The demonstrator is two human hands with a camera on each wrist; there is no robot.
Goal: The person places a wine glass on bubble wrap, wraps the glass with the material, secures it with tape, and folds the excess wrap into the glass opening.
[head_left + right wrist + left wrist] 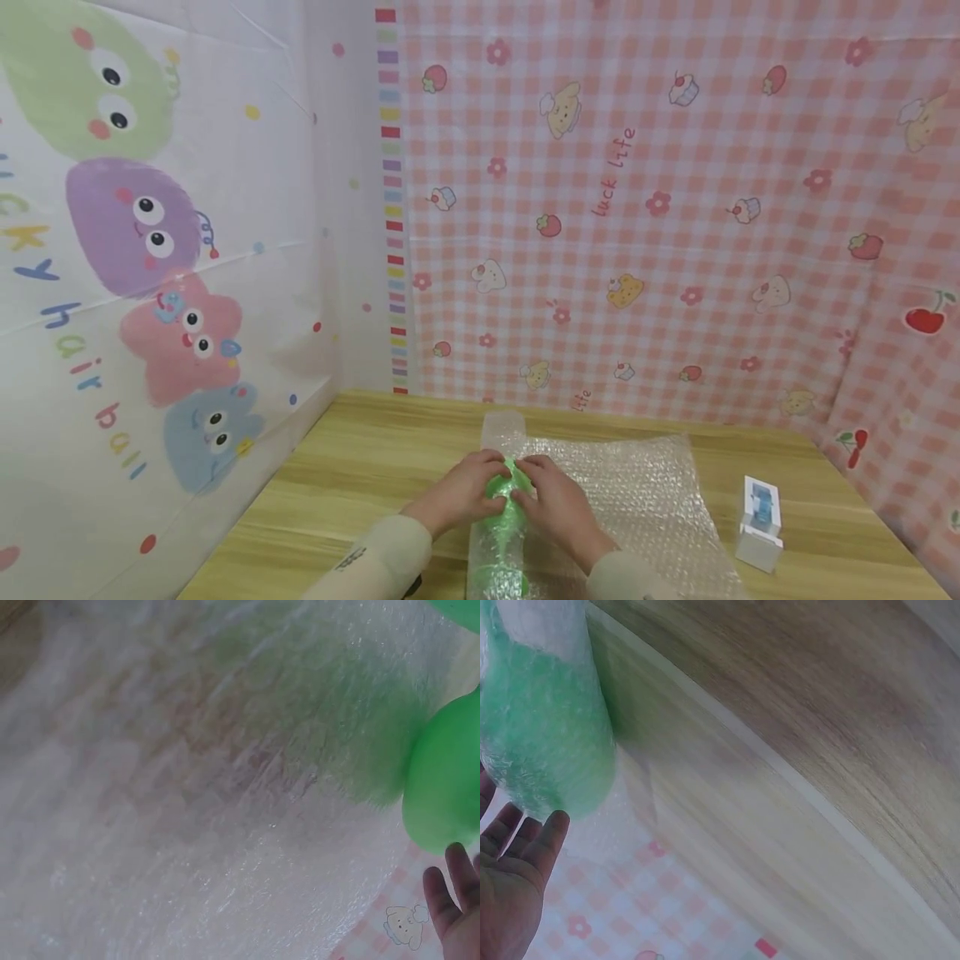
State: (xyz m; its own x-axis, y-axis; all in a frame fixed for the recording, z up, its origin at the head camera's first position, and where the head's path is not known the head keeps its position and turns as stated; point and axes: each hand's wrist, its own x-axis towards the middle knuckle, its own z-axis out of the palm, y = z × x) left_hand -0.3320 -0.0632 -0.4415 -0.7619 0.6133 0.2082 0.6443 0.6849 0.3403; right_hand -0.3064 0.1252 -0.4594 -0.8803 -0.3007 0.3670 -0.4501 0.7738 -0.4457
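Note:
A smooth green object with rounded ends and a narrower middle (504, 523) lies lengthwise at the left side of a bubble wrap sheet (637, 492). A layer of the wrap covers its left side, while its right side shows bare in the right wrist view. My left hand (467, 490) curls fingers and thumb round the far end from the left, over the wrap. From the right, my right hand (558, 504) holds the same end, fingertips close to those of the left. The near end (501, 581) shows green through the wrap at the bottom of the head view.
To the right on the wooden table (825, 500) stands a small white box (759, 542) with a blue item (762, 504) in it. A pink checked cloth (645, 208) hangs behind the table. A white printed sheet (285, 250) hangs at the left.

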